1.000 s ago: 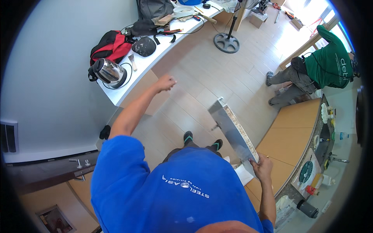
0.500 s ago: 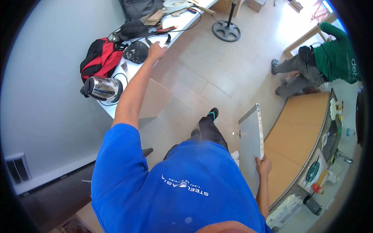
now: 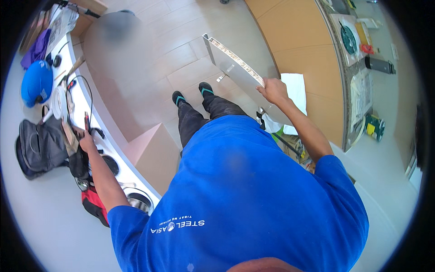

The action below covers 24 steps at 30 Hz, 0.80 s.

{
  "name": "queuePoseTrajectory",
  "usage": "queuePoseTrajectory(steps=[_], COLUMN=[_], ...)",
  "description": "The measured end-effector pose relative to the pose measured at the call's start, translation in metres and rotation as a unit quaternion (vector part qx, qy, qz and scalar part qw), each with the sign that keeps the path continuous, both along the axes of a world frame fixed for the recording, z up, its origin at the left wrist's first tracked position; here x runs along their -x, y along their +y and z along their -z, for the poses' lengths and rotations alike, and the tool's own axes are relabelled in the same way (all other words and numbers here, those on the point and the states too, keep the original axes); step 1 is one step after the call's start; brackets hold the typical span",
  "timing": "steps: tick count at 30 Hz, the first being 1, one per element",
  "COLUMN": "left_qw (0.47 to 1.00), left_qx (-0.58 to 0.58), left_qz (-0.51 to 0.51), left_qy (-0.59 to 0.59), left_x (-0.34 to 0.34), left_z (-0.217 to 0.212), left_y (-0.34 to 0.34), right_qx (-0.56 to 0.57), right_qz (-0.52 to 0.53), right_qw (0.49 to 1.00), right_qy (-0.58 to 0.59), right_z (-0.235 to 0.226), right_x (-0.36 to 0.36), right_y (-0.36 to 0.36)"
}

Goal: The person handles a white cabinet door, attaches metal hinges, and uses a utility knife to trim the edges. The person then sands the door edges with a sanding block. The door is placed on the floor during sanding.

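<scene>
We see the right hand (image 3: 274, 90) holding a grey board (image 3: 240, 70), its fingers wrapped over the raw chipboard edge toward the near end. The board is to the right of the legs, tilted, its far end slanting off to the left and its pale crumbly edge turned up. A metal hinge (image 3: 220, 78) sticks out from its grey face on the left side.

We find the left hand (image 3: 87, 141) well apart from the board, low over the white counter (image 3: 127, 172) on the left. It is just beside a red and black tool (image 3: 87, 121) and a black strap (image 3: 97, 133); the fingers are partly hidden, so we cannot tell whether they grip anything.

Along that counter we see a grey backpack (image 3: 41, 145) to the left of the hand, a blue rounded object (image 3: 37, 83) and a purple cloth (image 3: 36, 51) farther off, and a shiny kettle (image 3: 139, 202) at the near end. A brown box (image 3: 154, 154) is to the right of the counter.

On the right we see tan cabinet fronts (image 3: 308, 77) beneath a narrow worktop, with a white sheet (image 3: 297, 93) just beside the right hand, and a green and yellow can (image 3: 374, 127) near the worktop's near end.
</scene>
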<state>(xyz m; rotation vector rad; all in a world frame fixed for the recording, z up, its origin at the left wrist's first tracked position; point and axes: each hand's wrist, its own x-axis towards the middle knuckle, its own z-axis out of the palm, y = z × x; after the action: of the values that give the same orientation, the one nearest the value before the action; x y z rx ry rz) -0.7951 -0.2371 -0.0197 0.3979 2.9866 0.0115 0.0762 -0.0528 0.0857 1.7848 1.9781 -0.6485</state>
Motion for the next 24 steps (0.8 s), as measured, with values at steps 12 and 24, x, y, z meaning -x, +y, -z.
queuePoseTrajectory(steps=[12,24], left_qw=[0.997,0.442], left_qx=[-0.072,-0.681], left_qz=[-0.026,-0.123], left_qy=[-0.025,-0.571], left_x=[-0.008,-0.116], left_z=[-0.022,-0.080], left_y=[0.040,0.021], right_qx=[-0.033,-0.079], right_qz=[0.113,0.177], right_qw=[0.992,0.974], right_qy=[0.040,0.114], right_z=[-0.029,-0.011], right_x=[0.087,0.096], right_y=[0.006,0.007])
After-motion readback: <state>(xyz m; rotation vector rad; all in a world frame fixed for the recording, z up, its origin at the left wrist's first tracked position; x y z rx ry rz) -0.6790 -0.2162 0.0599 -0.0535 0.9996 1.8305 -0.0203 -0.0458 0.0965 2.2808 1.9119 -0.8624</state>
